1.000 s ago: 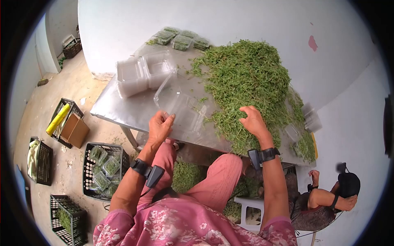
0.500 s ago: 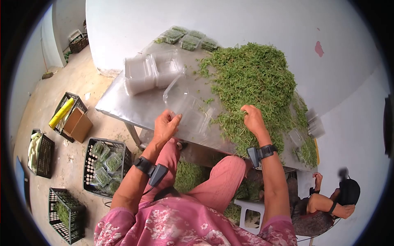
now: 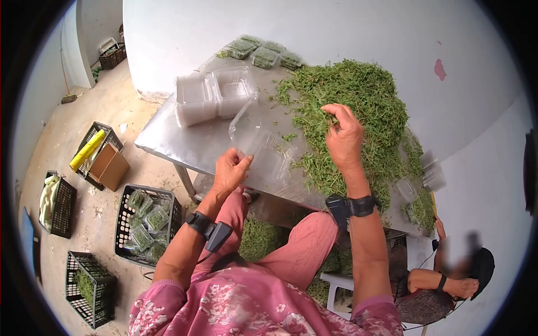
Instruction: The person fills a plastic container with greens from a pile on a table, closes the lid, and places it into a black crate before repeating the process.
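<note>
My left hand (image 3: 231, 172) pinches the near corner of an open clear clamshell box (image 3: 262, 147) lying on the steel table (image 3: 178, 144). The box's lid stands up toward the stack behind it. My right hand (image 3: 343, 136) reaches into the big heap of green herbs (image 3: 364, 101), with its fingers curled around a tuft of sprigs. Loose sprigs lie between the box and the heap.
Stacks of empty clear boxes (image 3: 207, 96) stand at the table's far left, with filled boxes (image 3: 263, 53) behind them by the wall. Black crates (image 3: 144, 224) with packed boxes stand on the floor at left. Another person (image 3: 459, 274) sits at lower right.
My right hand has moved from the heap's near edge up into its middle and closed on sprigs. My left hand stays on the clamshell box.
</note>
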Tool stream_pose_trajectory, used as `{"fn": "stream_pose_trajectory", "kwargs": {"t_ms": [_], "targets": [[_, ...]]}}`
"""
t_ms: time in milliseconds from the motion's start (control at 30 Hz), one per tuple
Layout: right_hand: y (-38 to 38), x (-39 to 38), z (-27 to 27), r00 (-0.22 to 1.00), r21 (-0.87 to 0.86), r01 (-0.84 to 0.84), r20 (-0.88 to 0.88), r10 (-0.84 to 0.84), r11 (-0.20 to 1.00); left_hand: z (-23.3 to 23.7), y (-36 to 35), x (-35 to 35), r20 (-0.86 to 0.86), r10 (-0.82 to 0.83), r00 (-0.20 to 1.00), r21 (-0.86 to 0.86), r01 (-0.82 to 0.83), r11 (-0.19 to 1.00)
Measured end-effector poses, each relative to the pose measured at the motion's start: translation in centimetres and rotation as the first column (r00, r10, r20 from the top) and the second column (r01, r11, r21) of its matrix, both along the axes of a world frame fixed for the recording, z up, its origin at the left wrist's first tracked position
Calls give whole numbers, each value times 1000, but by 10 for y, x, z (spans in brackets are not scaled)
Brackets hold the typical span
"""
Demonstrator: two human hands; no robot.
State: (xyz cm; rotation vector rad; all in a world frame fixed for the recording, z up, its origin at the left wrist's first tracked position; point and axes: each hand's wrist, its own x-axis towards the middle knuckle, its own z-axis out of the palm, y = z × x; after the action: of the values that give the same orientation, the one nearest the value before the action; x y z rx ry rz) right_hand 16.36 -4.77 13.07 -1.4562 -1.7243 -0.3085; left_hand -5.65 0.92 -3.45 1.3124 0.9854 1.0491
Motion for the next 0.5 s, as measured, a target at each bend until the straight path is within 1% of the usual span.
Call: {"fn": "stream_pose_trajectory", "kwargs": {"t_ms": [33,67,167,200,300,400,500], "targets": [[5,-5,-5,999,60,-28,20,26,998,0,0,0,6,0,1000,1,0,1000],[3,-14,-10,997,-42,-79,10,80,996,-1,0,0,13,0,1000,2,0,1000],[9,-15,-50,948,-248,-250,133,288,936,-4,1,-1,12,-10,1000,-2,11,1000],[5,-10,-59,941,-390,-273,81,328,879,-5,1,-2,9,-14,1000,-7,14,1000],[5,-1,-63,958,-495,-216,57,280,842,0,-2,-2,62,-22,998,-5,22,1000],[6,-6,-52,977,-537,-163,27,210,827,-5,-1,0,26,-15,1000,26,15,1000],[12,-14,-66,973,-560,-184,14,231,808,-4,-2,2,14,7,1000,47,-8,999]]}}
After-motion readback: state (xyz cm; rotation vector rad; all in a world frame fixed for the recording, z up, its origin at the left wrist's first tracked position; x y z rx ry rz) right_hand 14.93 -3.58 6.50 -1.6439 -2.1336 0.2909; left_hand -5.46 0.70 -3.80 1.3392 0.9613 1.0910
